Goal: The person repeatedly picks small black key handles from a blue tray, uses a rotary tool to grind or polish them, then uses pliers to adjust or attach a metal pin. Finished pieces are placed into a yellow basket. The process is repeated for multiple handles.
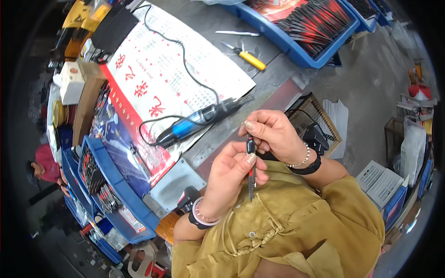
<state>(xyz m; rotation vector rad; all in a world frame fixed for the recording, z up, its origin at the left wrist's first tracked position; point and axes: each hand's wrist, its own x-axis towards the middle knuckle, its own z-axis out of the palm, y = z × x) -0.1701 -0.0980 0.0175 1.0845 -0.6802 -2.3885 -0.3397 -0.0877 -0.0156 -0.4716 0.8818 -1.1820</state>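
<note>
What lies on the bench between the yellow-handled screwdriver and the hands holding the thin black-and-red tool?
In the head view, the blue-and-black corded rotary tool lies between the yellow-handled screwdriver and the hands, partly on the white calendar sheet.

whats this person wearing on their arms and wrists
Both arms come out of mustard-yellow sleeves pushed up the forearms. The left wrist has a pale pink bangle beside a black band. The right wrist has a white bead bracelet beside a black band. Both hands are bare.

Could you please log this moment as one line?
left hand grips slim black-red tool | right hand pinches its top | blue rotary tool on bench
</note>
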